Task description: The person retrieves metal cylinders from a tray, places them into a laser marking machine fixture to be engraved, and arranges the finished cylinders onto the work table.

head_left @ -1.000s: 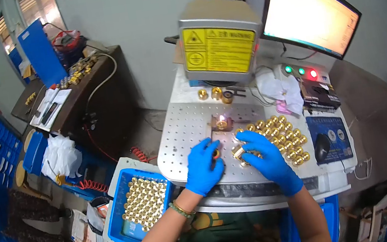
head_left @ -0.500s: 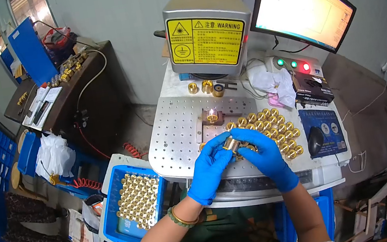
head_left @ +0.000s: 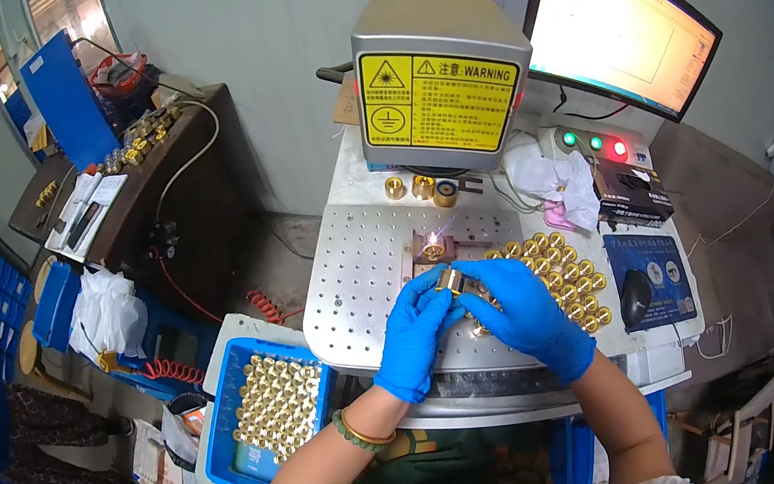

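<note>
My left hand (head_left: 414, 334) and my right hand (head_left: 523, 314), both in blue gloves, meet over the front of the perforated metal plate (head_left: 353, 283). Pinched between their fingertips is a small cylindrical brass fitting (head_left: 452, 280); the fingers cover part of it. Just beyond, another brass piece (head_left: 431, 247) sits in a holder on the plate, with a bright glow on it. Rows of brass fittings (head_left: 569, 272) stand to the right of my right hand, which hides some of them.
Above the plate hangs a machine head (head_left: 433, 22) with a yellow warning label (head_left: 441, 97). A monitor (head_left: 621, 22), a mouse (head_left: 636, 297) and a lit button box (head_left: 594, 144) are at right. Lower left, a blue bin (head_left: 240, 463) holds many brass fittings. Someone's legs (head_left: 58, 436) show far left.
The held brass fitting has been turned and sits slightly farther up and left, with my fingers shifted around it. The whole view has shifted a little. Light at the glowing piece looks different.
</note>
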### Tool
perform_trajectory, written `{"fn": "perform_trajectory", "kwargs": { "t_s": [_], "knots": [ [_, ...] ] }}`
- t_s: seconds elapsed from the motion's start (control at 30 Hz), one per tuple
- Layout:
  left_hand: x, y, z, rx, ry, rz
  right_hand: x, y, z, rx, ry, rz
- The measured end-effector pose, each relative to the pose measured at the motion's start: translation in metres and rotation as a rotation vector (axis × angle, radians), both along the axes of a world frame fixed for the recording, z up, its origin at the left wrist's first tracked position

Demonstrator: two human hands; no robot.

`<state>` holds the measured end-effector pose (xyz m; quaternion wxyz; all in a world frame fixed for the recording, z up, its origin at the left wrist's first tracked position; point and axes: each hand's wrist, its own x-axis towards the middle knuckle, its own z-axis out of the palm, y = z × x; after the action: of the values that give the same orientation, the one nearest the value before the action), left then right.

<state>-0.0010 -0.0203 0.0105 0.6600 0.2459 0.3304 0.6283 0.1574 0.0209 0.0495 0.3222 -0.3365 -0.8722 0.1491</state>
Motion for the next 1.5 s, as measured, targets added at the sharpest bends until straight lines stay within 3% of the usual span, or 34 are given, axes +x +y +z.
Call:
{"fn": "perform_trajectory", "kwargs": {
  "t_s": [0.13, 0.33, 0.53, 0.6, 0.67, 0.87, 1.27, 1.33, 1.4, 1.47, 1.5],
  "knots": [
    [-0.006, 0.006, -0.006, 0.018, 0.102, -0.031, -0.002, 0.009, 0.002, -0.046, -0.121, 0.01],
    [-0.039, 0.025, -0.017, 0.187, 0.44, 0.0, 0.006, 0.033, -0.006, -0.099, 0.073, 0.002],
    [-0.065, 0.062, -0.028, 0.364, 1.056, 0.101, 0.009, 0.056, -0.017, -0.033, -0.036, -0.052],
    [-0.067, 0.075, -0.038, 0.347, 1.125, 0.078, 0.007, 0.063, -0.022, -0.013, -0.094, -0.083],
    [-0.07, 0.093, -0.056, 0.715, 1.511, 0.266, 0.004, 0.065, -0.023, 0.01, -0.114, -0.091],
    [-0.058, 0.111, -0.047, 0.545, 1.546, -0.026, 0.0, 0.073, -0.03, 0.095, -0.179, -0.119],
    [-0.046, 0.116, -0.052, 0.69, 1.5, 0.163, -0.004, 0.079, -0.033, 0.126, -0.233, -0.164],
    [-0.052, 0.111, -0.049, 0.655, 1.332, 0.287, -0.012, 0.081, -0.033, 0.172, -0.188, -0.146],
    [-0.057, 0.093, -0.042, 0.63, 1.331, 0.356, -0.018, 0.091, -0.048, 0.234, -0.188, -0.134],
    [-0.062, 0.072, -0.035, 0.215, 0.765, 0.126, -0.022, 0.095, -0.058, 0.299, -0.188, -0.121],
    [-0.068, 0.063, -0.037, 0.208, 0.816, 0.132, -0.025, 0.095, -0.06, 0.316, -0.223, -0.135]
  ]
}}
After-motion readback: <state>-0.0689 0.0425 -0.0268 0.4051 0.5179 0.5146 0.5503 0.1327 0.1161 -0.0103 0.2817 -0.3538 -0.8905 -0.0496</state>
